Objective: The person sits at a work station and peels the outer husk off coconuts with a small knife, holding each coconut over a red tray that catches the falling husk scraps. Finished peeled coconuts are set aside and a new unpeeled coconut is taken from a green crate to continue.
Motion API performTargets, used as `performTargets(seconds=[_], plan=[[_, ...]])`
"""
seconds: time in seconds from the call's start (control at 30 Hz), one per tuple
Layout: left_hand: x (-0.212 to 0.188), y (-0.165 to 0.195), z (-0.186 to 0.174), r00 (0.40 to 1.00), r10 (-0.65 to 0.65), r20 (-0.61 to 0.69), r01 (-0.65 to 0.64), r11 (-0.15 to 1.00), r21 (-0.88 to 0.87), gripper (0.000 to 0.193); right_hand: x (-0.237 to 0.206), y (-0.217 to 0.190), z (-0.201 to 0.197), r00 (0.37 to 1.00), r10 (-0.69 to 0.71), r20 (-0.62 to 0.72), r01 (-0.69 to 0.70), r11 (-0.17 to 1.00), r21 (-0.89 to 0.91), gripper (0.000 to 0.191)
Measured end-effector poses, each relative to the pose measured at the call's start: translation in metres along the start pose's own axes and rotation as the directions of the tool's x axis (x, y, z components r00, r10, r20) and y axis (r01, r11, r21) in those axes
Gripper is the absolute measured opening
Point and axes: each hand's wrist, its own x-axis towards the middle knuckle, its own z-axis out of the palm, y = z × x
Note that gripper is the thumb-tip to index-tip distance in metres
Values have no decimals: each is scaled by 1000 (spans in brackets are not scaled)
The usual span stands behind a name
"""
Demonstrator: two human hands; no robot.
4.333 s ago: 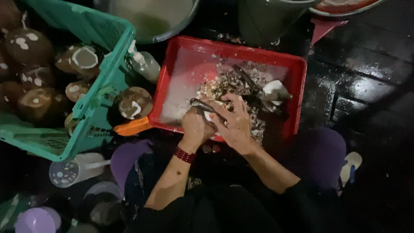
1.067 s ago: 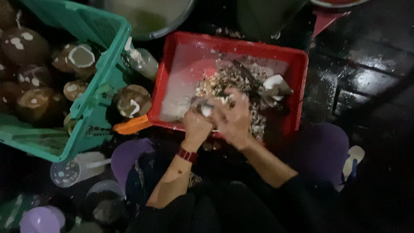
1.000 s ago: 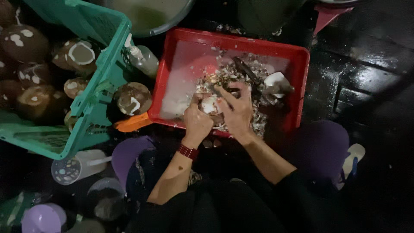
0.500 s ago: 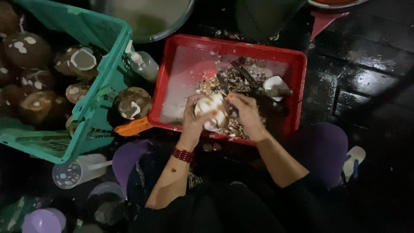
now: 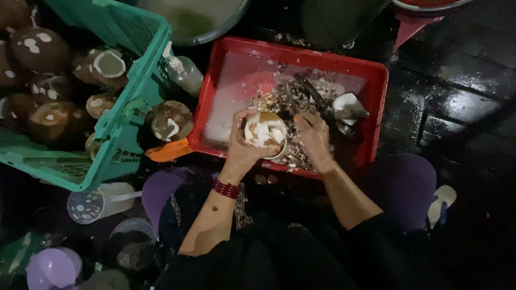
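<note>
So the tray (image 5: 215, 91) sits in the middle with shavings (image 5: 293, 102) piled inside, and a coconut (image 5: 264, 130) is held over its near edge. The crate (image 5: 134, 107) of coconuts is off to the left (one loose coconut (image 5: 170, 120) sits between them), a bottle (image 5: 185, 75) behind that.

the tub (image 5: 379, 86) is bright red, its floor filmed milky white and littered with brown-and-white shavings (image 5: 285, 99). over its near rim, the peeled coconut (image 5: 264, 130) is cream-white with tan patches — left of the tub, a teal-green crate (image 5: 126, 115) holds dark brown coconuts (image 5: 40, 51) blotched white. an orange handle (image 5: 167, 151) lies at the tub's near-left corner.
</note>
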Motion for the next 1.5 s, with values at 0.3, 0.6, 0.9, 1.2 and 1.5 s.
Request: performTargets(seconds=[0.3, 0.6, 0.9, 1.2, 1.5], plan=[[0, 17, -1, 906, 419, 64, -343, 637, 691, 90, 6, 22, -13, 948, -31, 315, 135, 940, -314, 24], [-1, -10, -21, 943, -316, -107, 221, 830, -512, 70, 5, 31, -29, 844, -29, 535, 265, 891, -370, 46], [-3, -15, -31, 982, -190, -22, 164, 893, -420, 98, -18, 43, -4, 889, -150, 432, 320, 879, -354, 64], [-1, 12, -2, 985, 163, -59, -119, 881, 457, 81, 10, 11, -47, 761, 371, 532, -378, 920, -102, 84], [-12, -1, 26, 918, 392, 50, -223, 408, 885, 101, -14, -44, -12, 749, 241, 617, -641, 501, 581, 45]])
